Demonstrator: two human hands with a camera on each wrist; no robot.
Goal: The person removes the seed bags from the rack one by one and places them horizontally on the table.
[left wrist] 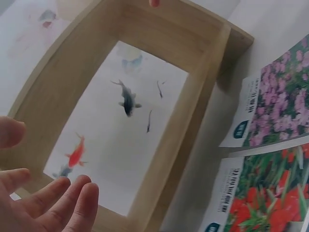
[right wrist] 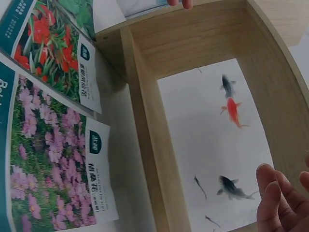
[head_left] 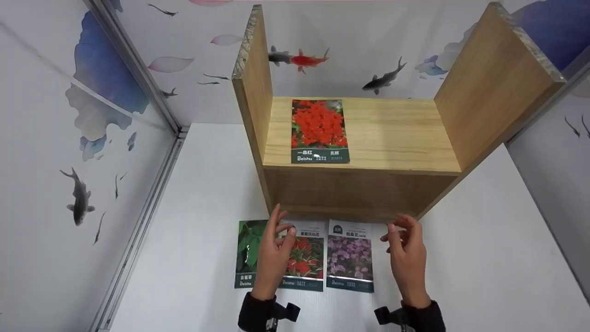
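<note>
Both your hands look relaxed and are holding nothing: L hand [head_left: 273, 258] with fingers loosely spread over the green-leaf pkt [head_left: 249, 256] and the red-flower pkt [head_left: 302, 258], R hand [head_left: 408, 260] w/ fingers softly bent, just right of the purple-flower pkt [head_left: 349, 256]. Those 3 pkts lie side by side on the white surface [head_left: 193, 221], in front of the wooden shelf unit [head_left: 401, 133]; a 4th, the salvia-red pkt [head_left: 319, 129], lies on its board, left of center, bottom edge close to the board's front edge.

Watch that last one: a knuckle or sleeve brushing the front edge could probably tip it off. The pkts on the surface look thin and glossy (there's glare on the green one), so a fingertip pressing from above may just skid them rather than get under. The red-flower and purple-flower pkts sit nearly edge to edge, so pinching one could drag its neighbor. Your black wrist cuffs [head_left: 252, 312] carry camera mounts that stick inward; those might catch a pkt's lower edge if you drop your wrists.

Hard to tell: your L hand covers the join between the green-leaf and red-flower pkts, so can't say if they overlap or only sit close. Whether either hand touches a pkt or hovers is unclear too. Both wrist views cut off parts of your hands and don't show the salvia-red pkt; the space under the board is in shadow, and the pkts' fine print is too small to read.
</note>
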